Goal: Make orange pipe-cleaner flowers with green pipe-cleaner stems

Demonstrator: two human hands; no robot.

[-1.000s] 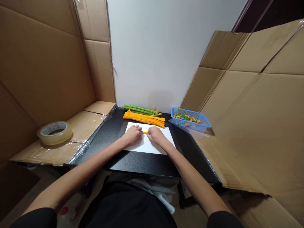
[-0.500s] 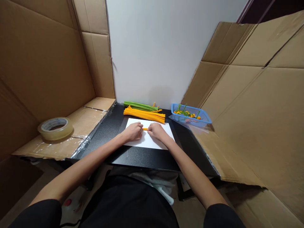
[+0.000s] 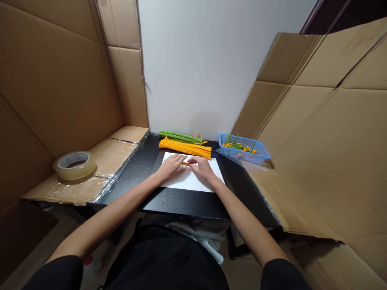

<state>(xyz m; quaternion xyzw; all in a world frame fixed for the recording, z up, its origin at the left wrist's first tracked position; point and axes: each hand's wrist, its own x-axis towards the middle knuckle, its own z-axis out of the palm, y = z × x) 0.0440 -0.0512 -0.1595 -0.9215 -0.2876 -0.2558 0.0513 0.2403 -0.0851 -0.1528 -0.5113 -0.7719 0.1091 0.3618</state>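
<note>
A short folded piece of orange pipe cleaner [image 3: 185,164] lies between my two hands, low over a white sheet of paper [image 3: 193,185]. My left hand [image 3: 172,166] closes on its left end, the fingers fairly straight and covering that end. At the other end my right hand [image 3: 203,166] pinches the piece between thumb and bent fingers. Just beyond the paper is a bundle of orange pipe cleaners [image 3: 185,147]. Behind that bundle lie green pipe cleaners [image 3: 179,137], with a few loose orange bits at their right end.
A blue plastic basket [image 3: 225,152] holding small orange and green pipe-cleaner pieces stands at the back right of the black table [image 3: 181,205]. On the left cardboard ledge [image 3: 113,155] rests a roll of clear tape [image 3: 75,172]. Cardboard walls rise on both sides.
My left fingers have straightened from a tighter curl, and my right fingers have lifted into an arch around the orange piece. The whole view has shifted slightly.
</note>
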